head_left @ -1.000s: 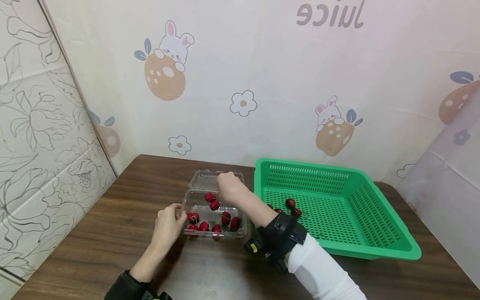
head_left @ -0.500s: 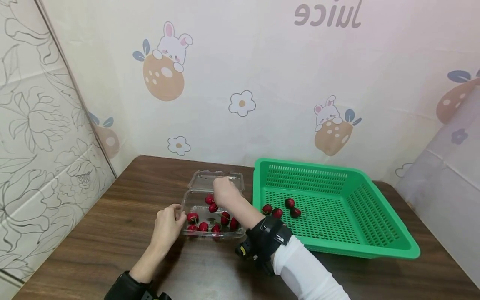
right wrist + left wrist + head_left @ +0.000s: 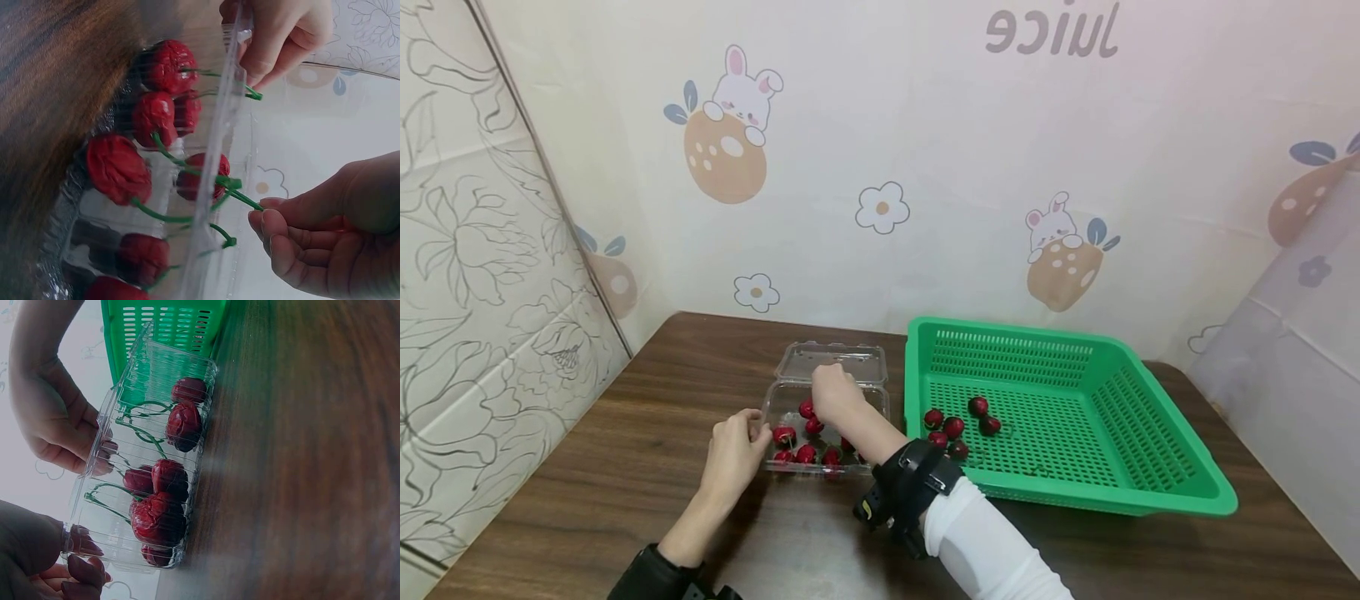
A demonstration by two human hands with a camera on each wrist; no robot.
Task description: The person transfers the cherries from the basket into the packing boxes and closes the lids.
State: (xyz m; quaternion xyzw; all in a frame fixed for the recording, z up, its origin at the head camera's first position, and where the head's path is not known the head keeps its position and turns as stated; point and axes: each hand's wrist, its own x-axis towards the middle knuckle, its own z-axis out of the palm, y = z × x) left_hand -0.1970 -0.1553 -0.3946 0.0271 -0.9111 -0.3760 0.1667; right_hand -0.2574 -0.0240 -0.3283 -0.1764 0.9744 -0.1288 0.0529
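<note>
A clear plastic clamshell box (image 3: 772, 417) stands with its lid (image 3: 801, 360) folded back, several red cherries with green stems inside. My left hand (image 3: 733, 450) grips the box's left wall, thumb and fingers on either side of its rim, as the left wrist view also shows. Over the box my right hand (image 3: 835, 396) pinches a green stem (image 3: 249, 200) between thumb and fingertips. The cherries (image 3: 807, 408) on that stem hang low inside the box, close to the others. My right forearm hides the box's right part in the head view.
A green plastic basket (image 3: 1180, 493) stands just right of the box, with several cherries (image 3: 953, 427) in its left part. Both rest on a dark brown wooden table (image 3: 647, 433). A printed curtain (image 3: 880, 125) hangs behind the table's far edge.
My right hand has moved left and toward me with the cherries, lowering them among the others in the box. More cherries in the basket now show. My left hand stays put.
</note>
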